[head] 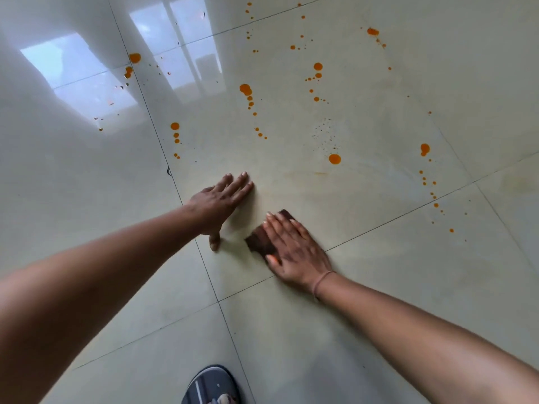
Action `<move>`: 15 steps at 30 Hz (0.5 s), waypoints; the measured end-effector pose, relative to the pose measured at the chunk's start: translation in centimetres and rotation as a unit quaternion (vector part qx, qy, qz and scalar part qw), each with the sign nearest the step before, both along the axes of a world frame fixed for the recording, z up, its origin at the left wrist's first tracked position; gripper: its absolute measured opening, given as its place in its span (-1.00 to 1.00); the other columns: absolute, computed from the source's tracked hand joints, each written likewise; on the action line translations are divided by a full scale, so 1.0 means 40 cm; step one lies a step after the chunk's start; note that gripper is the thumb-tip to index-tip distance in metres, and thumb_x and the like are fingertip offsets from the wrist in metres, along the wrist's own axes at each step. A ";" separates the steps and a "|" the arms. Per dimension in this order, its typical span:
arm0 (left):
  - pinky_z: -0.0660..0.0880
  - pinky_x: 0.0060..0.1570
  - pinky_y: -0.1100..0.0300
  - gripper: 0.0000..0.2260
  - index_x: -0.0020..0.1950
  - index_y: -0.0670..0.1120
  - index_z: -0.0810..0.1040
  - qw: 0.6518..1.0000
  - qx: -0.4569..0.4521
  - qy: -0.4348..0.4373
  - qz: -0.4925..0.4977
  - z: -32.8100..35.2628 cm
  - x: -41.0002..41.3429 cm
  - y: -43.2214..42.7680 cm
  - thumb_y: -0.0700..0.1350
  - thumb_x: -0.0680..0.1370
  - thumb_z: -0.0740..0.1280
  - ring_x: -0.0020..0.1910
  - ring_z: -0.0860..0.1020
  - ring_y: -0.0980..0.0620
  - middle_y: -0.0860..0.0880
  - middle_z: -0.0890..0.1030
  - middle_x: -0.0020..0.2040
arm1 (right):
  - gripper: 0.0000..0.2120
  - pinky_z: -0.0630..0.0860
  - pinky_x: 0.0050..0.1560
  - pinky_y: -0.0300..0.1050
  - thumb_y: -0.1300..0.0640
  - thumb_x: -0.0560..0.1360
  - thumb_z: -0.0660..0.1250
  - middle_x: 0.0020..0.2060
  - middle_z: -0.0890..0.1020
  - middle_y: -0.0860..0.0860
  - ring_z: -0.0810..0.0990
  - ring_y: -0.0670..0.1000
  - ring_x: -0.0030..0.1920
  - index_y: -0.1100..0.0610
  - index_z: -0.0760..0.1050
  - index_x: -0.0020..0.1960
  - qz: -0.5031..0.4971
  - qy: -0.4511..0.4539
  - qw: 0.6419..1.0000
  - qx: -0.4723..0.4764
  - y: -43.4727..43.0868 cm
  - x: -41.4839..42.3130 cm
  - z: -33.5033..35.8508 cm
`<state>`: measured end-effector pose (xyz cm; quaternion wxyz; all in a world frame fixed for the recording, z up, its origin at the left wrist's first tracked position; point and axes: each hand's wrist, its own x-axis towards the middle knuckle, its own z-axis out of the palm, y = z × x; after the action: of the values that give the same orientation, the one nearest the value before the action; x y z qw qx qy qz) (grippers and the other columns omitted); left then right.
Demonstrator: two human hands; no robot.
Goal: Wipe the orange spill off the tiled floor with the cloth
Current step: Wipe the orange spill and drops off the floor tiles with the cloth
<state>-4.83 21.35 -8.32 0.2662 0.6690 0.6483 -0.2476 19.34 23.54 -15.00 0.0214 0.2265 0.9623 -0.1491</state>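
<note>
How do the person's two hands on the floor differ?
The right hand presses a brown cloth; the left hand lies on bare tile. The right wrist wears a thin band; the left wrist is bare. Both hands are flat, fingers straight.

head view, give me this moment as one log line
right hand: pressing cloth flat | left hand: flat on floor | orange drops: many unwiped ahead
</note>
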 end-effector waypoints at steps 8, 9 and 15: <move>0.10 0.48 -0.08 0.30 0.59 -0.01 -0.21 0.997 0.040 -0.042 0.058 -0.021 0.004 0.014 0.14 0.14 0.63 0.56 -0.15 -0.13 -0.03 -0.25 0.58 | -0.34 0.03 0.50 0.01 -0.07 0.51 0.09 0.50 0.24 0.17 0.18 0.12 0.51 0.25 0.21 0.51 -0.208 0.002 0.978 -0.020 -0.022 -0.092 0.012; 0.07 0.48 -0.10 0.28 0.59 -0.02 -0.19 0.997 0.053 -0.038 0.051 -0.021 0.001 0.017 0.16 0.15 0.62 0.56 -0.14 -0.13 -0.04 -0.23 0.59 | -0.33 0.01 0.51 -0.01 -0.08 0.50 0.12 0.52 0.21 0.14 0.16 0.10 0.52 0.23 0.20 0.52 -0.146 -0.006 0.989 -0.020 -0.063 -0.039 0.015; -0.09 0.46 -0.23 0.30 0.59 -0.02 -0.19 0.994 0.091 -0.060 -0.003 -0.013 0.050 0.103 0.21 0.13 0.61 0.55 -0.21 -0.20 -0.10 -0.29 0.57 | -0.33 0.06 0.49 0.02 -0.08 0.49 0.10 0.52 0.20 0.12 0.12 0.07 0.53 0.21 0.18 0.53 -0.303 -0.016 0.953 0.018 0.051 0.051 0.003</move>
<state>-2.83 25.47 -8.83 0.2421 0.7060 0.6489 -0.1477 21.40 25.60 -14.86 -0.0132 0.5101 0.8506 -0.1270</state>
